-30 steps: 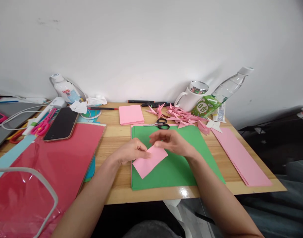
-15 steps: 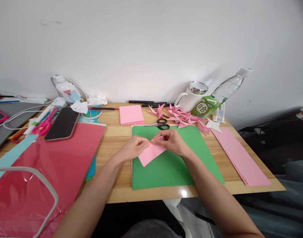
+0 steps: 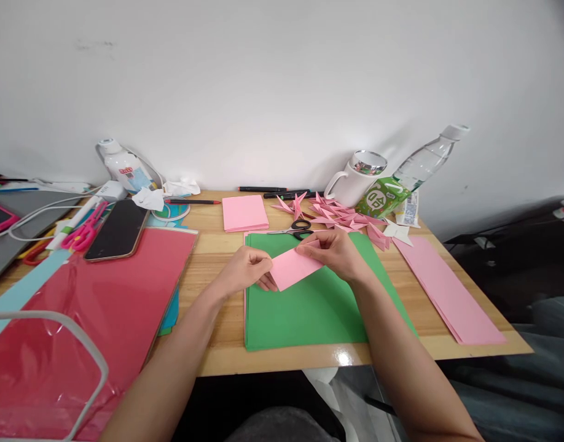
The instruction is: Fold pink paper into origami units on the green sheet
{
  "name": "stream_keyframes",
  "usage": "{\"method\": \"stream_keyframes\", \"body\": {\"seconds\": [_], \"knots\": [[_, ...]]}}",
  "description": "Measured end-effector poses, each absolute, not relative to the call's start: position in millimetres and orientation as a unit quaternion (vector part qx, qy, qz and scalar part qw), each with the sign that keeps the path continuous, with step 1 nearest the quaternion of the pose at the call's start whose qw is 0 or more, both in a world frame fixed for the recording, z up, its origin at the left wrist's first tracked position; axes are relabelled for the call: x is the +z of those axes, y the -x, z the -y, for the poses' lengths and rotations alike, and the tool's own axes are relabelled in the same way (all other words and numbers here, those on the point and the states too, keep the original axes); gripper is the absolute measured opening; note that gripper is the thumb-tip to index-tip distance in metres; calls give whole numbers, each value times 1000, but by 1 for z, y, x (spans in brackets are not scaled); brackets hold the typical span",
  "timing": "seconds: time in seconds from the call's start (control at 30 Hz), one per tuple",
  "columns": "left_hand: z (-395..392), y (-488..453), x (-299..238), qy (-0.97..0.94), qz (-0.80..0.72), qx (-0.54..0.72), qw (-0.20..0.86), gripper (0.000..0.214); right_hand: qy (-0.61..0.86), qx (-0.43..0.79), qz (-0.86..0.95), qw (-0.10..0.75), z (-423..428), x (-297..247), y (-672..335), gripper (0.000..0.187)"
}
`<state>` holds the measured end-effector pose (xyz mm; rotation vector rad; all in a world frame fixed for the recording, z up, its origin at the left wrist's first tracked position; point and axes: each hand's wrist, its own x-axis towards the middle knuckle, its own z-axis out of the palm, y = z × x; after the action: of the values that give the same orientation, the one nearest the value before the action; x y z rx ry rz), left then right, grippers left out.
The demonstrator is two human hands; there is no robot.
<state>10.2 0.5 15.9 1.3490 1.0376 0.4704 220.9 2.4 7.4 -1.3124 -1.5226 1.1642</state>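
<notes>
A small pink sheet of paper [image 3: 295, 268] is held up between both hands, tilted, over a stack of green paper [image 3: 309, 319]. My left hand [image 3: 252, 269] pinches its left end between thumb and fingers. On the upper right edge, my right hand [image 3: 330, 253] grips it with the thumb in front. Just beyond the right hand lie black-handled scissors [image 3: 301, 225], partly covered by that hand. Behind them rest several folded pink paper pieces [image 3: 337, 216], and a stack of pink squares [image 3: 245, 213] lies to their left.
At the back right stand a white mug [image 3: 356, 178], a green carton [image 3: 383, 197] and a leaning clear bottle [image 3: 429, 156]. Long pink strips [image 3: 450, 291] lie at the right. A phone [image 3: 117, 230], pink scissors [image 3: 86, 227] and a red plastic-covered pack [image 3: 102, 301] occupy the left.
The hands have moved apart along the pink paper, the left one to its left end and the right one rightward. The paper has shifted slightly right and up.
</notes>
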Motion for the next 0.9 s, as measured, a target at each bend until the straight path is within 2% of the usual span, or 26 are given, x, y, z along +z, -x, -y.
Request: {"method": "stream_keyframes", "body": {"seconds": [0.37,0.53,0.67,0.9], "knots": [[-3,-7,13,-574,-470,249,622,17,536,435,593,414,-4,4,-222,26],[-8,-4,9,-521,-488,383,587,23,552,378,597,442,-6,3,-229,25],[-7,-9,1,-580,-446,351,584,38,535,393,630,403,-5,5,-217,28],[-9,-2,4,-598,-440,357,567,34,455,520,579,432,11,16,-216,46]]}}
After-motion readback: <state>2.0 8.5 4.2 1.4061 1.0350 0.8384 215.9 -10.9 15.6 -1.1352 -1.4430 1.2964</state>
